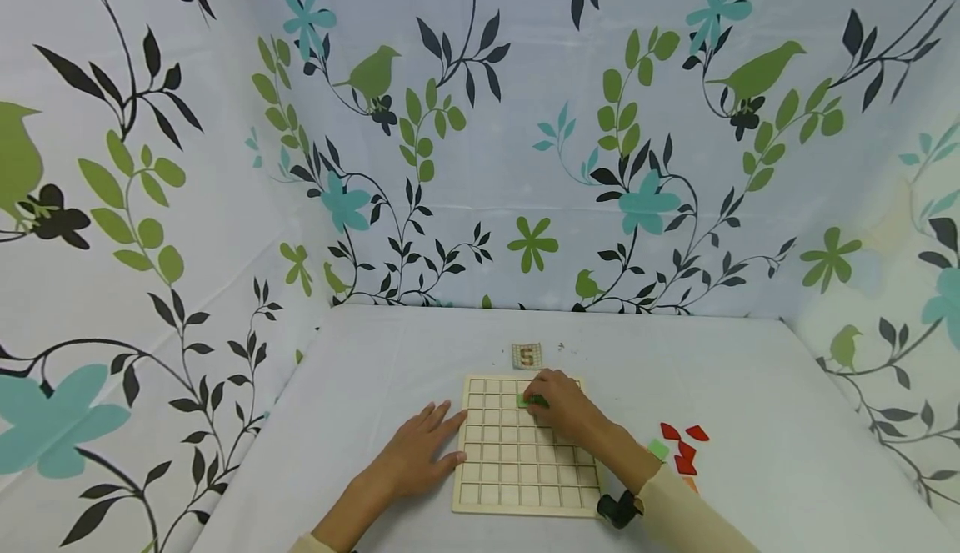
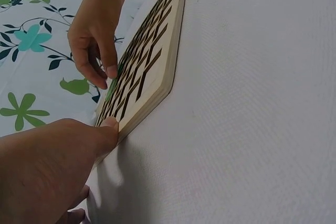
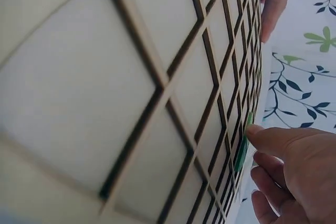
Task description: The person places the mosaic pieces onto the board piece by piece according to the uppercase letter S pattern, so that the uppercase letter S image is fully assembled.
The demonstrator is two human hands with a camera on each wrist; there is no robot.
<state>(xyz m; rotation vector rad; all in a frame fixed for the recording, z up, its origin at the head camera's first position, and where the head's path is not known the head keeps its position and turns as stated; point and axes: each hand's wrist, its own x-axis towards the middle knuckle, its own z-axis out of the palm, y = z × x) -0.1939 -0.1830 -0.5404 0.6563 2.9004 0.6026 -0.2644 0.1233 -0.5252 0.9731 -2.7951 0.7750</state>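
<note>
A square wooden board (image 1: 519, 499) with a raised grid lies on the white table. Over its far right part, my right hand (image 1: 566, 407) has its fingers curled down and pinches a green tile (image 3: 242, 153) at the grid. Light and darker green show beside the fingertips in the head view; the fingers hide part of the tile. My left hand (image 1: 420, 453) rests at the board's left edge with fingers extended. In the left wrist view, the left thumb (image 2: 109, 129) touches the board's rim. Both hands also appear in the right wrist view.
A small patterned card (image 1: 527, 356) with an orange figure lies beyond the board. Right of the board are several red pieces (image 1: 686, 464), a light green piece (image 1: 657, 449) and an orange piece (image 1: 691, 484), partly behind the right forearm. Patterned cloth (image 1: 480, 161) hangs around the table.
</note>
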